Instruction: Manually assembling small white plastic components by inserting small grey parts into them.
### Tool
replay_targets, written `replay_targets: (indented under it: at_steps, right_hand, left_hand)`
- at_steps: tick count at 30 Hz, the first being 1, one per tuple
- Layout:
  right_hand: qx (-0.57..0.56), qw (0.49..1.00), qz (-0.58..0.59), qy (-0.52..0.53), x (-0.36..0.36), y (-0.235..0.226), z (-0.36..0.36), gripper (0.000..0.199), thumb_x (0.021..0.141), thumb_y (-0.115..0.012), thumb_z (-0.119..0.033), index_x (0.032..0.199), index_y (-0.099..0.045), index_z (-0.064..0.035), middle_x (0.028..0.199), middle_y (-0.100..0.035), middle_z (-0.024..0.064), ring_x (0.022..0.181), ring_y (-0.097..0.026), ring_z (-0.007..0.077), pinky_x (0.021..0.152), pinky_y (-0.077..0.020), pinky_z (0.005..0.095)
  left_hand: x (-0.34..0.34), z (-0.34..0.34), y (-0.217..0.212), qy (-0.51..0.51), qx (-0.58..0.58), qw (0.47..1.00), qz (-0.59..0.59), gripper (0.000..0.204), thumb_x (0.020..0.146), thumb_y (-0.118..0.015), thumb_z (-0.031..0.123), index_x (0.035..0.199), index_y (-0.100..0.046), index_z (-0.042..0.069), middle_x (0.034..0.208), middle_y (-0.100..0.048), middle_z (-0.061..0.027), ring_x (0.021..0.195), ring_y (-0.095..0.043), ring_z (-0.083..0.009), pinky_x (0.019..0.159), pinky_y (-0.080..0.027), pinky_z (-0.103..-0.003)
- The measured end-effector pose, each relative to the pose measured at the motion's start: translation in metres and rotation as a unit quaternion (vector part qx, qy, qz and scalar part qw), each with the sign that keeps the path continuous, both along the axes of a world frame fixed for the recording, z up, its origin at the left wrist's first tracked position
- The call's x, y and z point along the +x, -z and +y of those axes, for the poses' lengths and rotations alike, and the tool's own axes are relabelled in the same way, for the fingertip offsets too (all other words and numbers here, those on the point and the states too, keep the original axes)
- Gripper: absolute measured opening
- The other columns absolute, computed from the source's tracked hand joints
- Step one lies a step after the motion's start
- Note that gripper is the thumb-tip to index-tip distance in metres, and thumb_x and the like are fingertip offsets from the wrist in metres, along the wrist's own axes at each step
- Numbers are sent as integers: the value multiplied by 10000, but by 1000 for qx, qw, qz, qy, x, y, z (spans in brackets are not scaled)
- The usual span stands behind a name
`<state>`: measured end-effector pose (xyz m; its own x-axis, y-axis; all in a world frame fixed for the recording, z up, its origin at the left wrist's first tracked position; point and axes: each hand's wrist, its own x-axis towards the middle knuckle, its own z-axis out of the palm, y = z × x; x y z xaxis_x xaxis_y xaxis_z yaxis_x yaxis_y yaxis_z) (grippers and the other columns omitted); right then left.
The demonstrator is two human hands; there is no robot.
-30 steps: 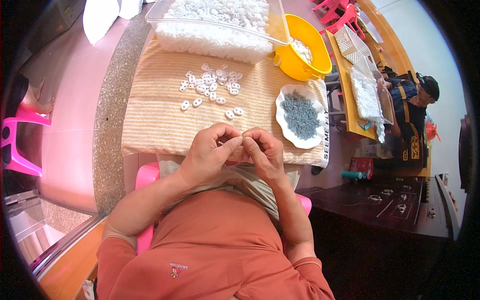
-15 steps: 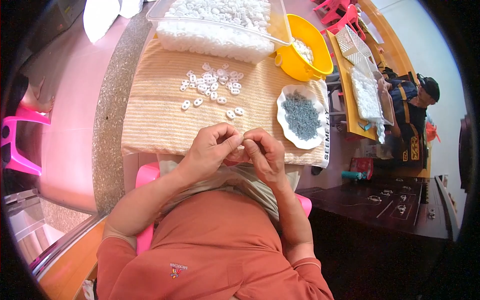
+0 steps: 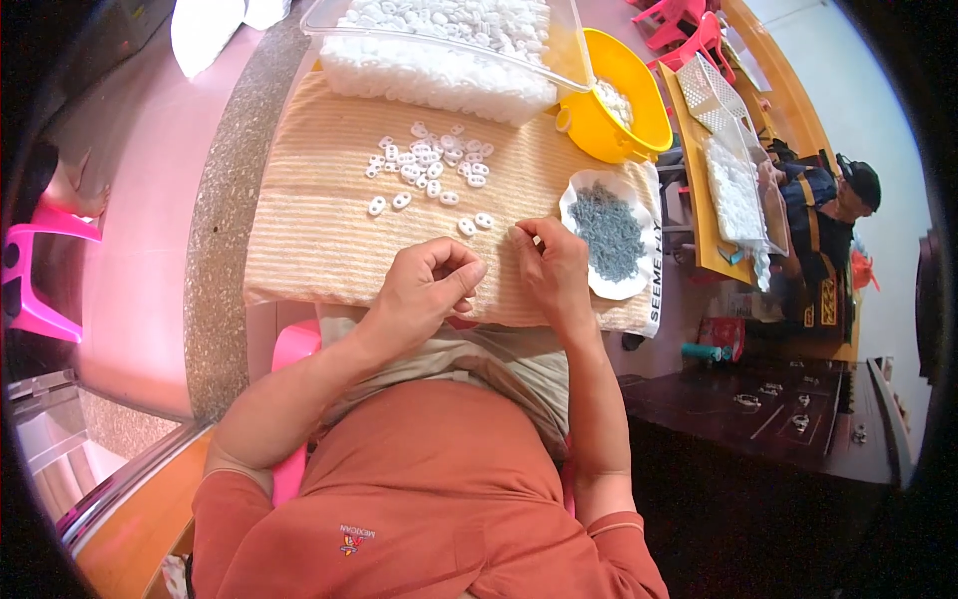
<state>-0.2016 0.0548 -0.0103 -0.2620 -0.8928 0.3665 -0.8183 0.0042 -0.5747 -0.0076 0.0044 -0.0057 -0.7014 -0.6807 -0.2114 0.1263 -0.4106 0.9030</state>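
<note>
My left hand (image 3: pixel 431 290) is over the near edge of the striped cloth, thumb and fingers pinched together. Whatever it may hold is hidden. A short gap to its right, my right hand (image 3: pixel 555 268) is held with bent fingers closed toward the thumb; nothing can be made out in them. Beyond the hands lie two small white oval pieces (image 3: pixel 475 224), each with two dark holes. Farther back is a loose heap of the same white pieces (image 3: pixel 424 160). A scalloped white dish (image 3: pixel 606 287) of small grey-blue pieces (image 3: pixel 607 232) stands just right of my right hand.
A clear bin (image 3: pixel 449 55) full of white pieces stands at the table's far side. Beside it is a yellow bucket (image 3: pixel 639 105) with white pieces inside. The striped cloth (image 3: pixel 319 220) covers the table. Another person (image 3: pixel 823 200) sits at a table to the right.
My hands have come apart from fingertip contact. My right hand has moved right and forward, toward the dish, while the left stays almost in place, still pinched.
</note>
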Motion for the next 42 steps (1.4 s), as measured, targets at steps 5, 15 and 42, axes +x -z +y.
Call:
replay_targets:
  at_steps: [5,15,42]
  right_hand:
    - [7,996,-93,-14,7,-4,7,126,883,-624,-75,966,-660,13,737,-624,52,568,-546,87,515,-454,261]
    - [67,881,-460,-87,34,-9,38,145,877,-631,-23,1012,-648,25,898,-621,35,756,-576,62,608,-471,197]
    - [73,879,-466,-73,36,-4,34,77,929,-569,-63,925,-597,8,850,-601,3,802,-553,59,735,-461,210]
  left_hand:
    - [0,0,-2,2,31,999,10,143,929,-593,151,933,-594,8,757,-567,8,631,-532,-47,541,-490,-206]
    - [0,1,5,37,39,997,49,133,931,-590,137,920,-597,5,748,-579,-1,616,-535,-58,549,-479,-205]
    - [0,-2,3,6,158,986,56,170,895,-593,16,1057,-587,-37,925,-633,-68,788,-633,-110,706,-566,-240]
